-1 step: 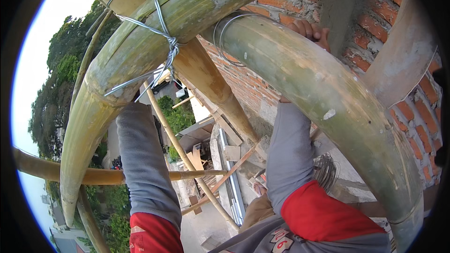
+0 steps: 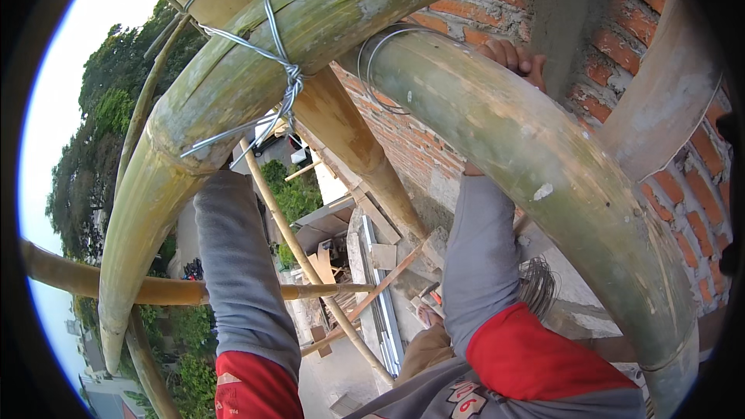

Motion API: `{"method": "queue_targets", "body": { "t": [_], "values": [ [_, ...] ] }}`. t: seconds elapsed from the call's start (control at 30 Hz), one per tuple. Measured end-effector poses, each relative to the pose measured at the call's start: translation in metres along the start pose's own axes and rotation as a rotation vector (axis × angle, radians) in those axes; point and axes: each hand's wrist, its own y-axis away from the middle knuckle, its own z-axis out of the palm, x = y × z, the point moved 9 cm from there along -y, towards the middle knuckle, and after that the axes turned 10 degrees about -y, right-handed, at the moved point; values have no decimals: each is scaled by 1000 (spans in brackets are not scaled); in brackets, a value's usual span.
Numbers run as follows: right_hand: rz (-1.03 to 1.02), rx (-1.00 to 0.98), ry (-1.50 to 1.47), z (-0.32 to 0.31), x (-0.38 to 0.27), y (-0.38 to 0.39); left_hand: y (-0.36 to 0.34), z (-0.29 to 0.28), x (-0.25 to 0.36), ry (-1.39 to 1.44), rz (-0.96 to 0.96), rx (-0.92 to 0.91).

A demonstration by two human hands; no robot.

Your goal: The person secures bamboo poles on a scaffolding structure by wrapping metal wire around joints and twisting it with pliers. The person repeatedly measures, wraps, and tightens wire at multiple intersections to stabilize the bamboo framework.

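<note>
Two thick green bamboo poles cross in front of me. The upper pole [image 2: 194, 105] is bound with a twisted wire tie [image 2: 291, 74], whose loose ends stick out to the left. My left forearm reaches up to this pole, and the hand behind it is hidden. Under the right-hand bamboo pole [image 2: 535, 147] passes my right forearm. Beyond that pole's far edge my right hand [image 2: 512, 58] shows with curled, closed fingers; what they hold is hidden. A loose wire loop [image 2: 371, 70] circles this pole near the crossing.
A brick wall [image 2: 621, 50] rises at the right, close to a grey board [image 2: 660, 101]. A brown bamboo post [image 2: 357, 147] slants down behind the crossing. Thinner poles [image 2: 174, 292] run at the lower left. Far below lie planks, metal lengths [image 2: 380, 314] and a wire coil [image 2: 537, 283].
</note>
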Motion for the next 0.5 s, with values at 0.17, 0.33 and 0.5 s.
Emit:
{"method": "queue_targets", "body": {
  "t": [0.17,0.33,0.5],
  "values": [
    [-78,-118,-26,-27,8,1,14,-2,-4,-39,-12,5],
    [-28,-106,-47,-33,20,9,32,-10,-8,-78,-18,0],
    [-116,63,80,-64,28,-20,11,-7,-20,-168,-33,-110]
  ]
}}
